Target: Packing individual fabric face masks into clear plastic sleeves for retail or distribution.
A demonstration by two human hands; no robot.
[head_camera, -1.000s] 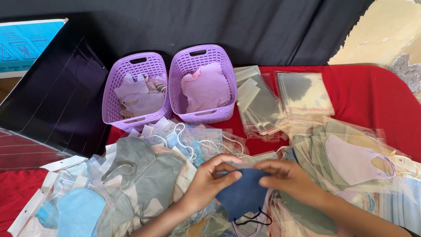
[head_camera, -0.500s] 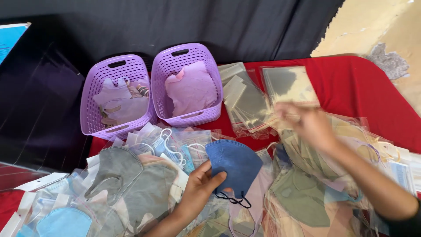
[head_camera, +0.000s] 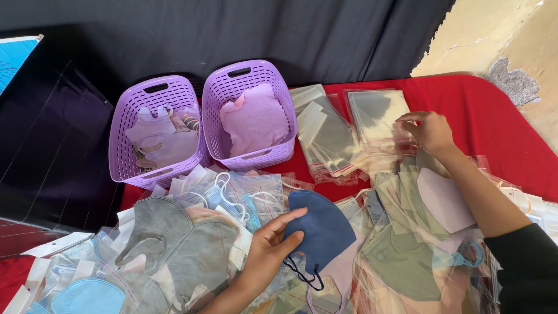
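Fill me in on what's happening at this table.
A person is handling face masks over a red table. The left hand holds a folded navy mask above a heap of bagged masks. The right hand reaches to a stack of clear plastic sleeves, fingers on its edge. Behind, two purple baskets stand side by side, holding pale pink and lilac masks.

A red tablecloth (head_camera: pixel 500 134) covers the table. Behind it hangs a dark curtain (head_camera: pixel 244 35), filling the back and the left side. To the right of the curtain stands a pale yellow wall (head_camera: pixel 500 35) with a grey patch (head_camera: pixel 511 81) of bare plaster just above the cloth's edge. Daylight is soft and even.
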